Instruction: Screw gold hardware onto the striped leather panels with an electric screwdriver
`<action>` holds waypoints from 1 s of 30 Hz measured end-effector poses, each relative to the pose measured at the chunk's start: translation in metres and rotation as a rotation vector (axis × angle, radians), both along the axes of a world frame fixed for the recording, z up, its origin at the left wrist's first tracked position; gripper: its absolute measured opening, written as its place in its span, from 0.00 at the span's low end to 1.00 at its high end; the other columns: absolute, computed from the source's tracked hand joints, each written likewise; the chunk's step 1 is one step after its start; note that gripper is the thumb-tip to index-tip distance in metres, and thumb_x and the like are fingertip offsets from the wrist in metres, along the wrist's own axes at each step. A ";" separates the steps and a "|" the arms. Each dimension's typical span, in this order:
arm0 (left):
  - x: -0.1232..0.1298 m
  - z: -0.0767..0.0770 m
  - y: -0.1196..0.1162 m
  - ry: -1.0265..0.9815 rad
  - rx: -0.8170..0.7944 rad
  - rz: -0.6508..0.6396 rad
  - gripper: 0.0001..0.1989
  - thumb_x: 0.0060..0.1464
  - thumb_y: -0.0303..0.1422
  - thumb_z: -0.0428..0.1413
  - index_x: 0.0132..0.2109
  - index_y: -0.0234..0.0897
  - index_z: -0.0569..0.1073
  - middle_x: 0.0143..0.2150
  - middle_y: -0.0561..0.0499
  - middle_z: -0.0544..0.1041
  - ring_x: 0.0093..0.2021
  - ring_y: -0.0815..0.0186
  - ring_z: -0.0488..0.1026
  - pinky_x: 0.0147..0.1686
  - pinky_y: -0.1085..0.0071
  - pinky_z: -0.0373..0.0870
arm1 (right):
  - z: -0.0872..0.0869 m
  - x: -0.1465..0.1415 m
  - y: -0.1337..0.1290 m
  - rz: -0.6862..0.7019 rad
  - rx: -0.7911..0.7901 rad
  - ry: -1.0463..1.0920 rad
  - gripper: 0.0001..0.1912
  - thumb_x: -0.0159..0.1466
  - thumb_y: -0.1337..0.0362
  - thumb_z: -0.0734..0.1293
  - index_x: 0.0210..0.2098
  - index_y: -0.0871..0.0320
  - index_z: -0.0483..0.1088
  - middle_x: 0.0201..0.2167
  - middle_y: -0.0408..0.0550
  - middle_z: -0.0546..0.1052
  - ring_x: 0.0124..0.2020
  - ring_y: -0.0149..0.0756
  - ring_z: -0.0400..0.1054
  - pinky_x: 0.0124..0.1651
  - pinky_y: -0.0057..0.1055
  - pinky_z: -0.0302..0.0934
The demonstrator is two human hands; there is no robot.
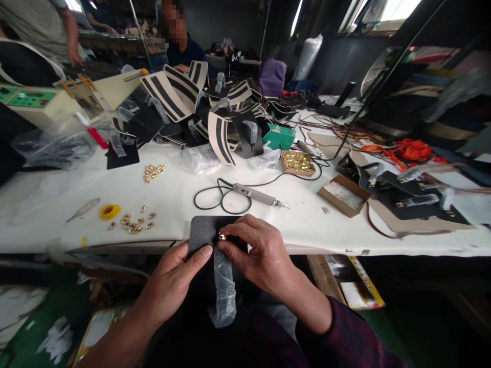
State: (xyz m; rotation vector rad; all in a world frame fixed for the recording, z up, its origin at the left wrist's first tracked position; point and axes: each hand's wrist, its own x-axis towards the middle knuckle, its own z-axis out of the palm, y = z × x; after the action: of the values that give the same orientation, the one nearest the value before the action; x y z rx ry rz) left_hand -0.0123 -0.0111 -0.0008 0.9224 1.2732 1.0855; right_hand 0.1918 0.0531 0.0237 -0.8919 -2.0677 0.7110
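Note:
My left hand [178, 273] grips the left side of a black leather panel [202, 231], thumb on top, at the table's front edge. A strap wrapped in clear plastic [224, 289] hangs down from the panel toward me. Between thumb and forefinger, my right hand [261, 248] pinches a small gold metal fitting [222, 236] against the panel, just above the wrapped strap. Just beyond lies a grey electric screwdriver [253, 194] with its black cable. Loose gold fittings [134, 224] and a roll of yellow tape [110, 211] lie to the left.
Striped leather panels [180, 94] are heaped at the back. A box of gold pieces [297, 162] and a cardboard box [343, 195] stand to the right, near black pieces with wrapped straps [416, 202]. Across the table sits a person [187, 51]; another stands at far left.

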 end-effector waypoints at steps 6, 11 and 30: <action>0.005 0.010 0.015 -0.211 -0.102 0.249 0.27 0.54 0.43 0.70 0.59 0.38 0.80 0.52 0.44 0.86 0.50 0.52 0.84 0.50 0.64 0.80 | -0.015 0.013 -0.011 -0.208 -0.237 0.282 0.22 0.67 0.54 0.75 0.58 0.53 0.76 0.45 0.51 0.79 0.43 0.39 0.73 0.47 0.36 0.69; 0.008 0.013 0.038 -0.398 -0.128 0.405 0.25 0.54 0.38 0.70 0.58 0.37 0.80 0.51 0.47 0.87 0.50 0.54 0.85 0.53 0.64 0.80 | -0.040 0.009 -0.038 -0.016 -1.030 0.509 0.23 0.62 0.44 0.77 0.40 0.60 0.79 0.33 0.46 0.79 0.30 0.34 0.70 0.33 0.30 0.63; 0.019 -0.014 -0.007 -0.156 -0.105 0.115 0.23 0.54 0.48 0.69 0.50 0.36 0.82 0.38 0.47 0.84 0.37 0.59 0.80 0.36 0.66 0.78 | -0.045 0.012 -0.044 -0.283 0.017 0.027 0.13 0.68 0.58 0.74 0.51 0.53 0.79 0.40 0.51 0.76 0.42 0.42 0.71 0.45 0.40 0.67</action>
State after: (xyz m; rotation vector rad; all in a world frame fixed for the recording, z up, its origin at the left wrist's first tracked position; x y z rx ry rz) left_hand 0.0068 -0.0184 -0.0143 0.6791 1.2525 1.1460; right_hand 0.2039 0.0093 -0.0211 -1.1301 -1.8708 0.5491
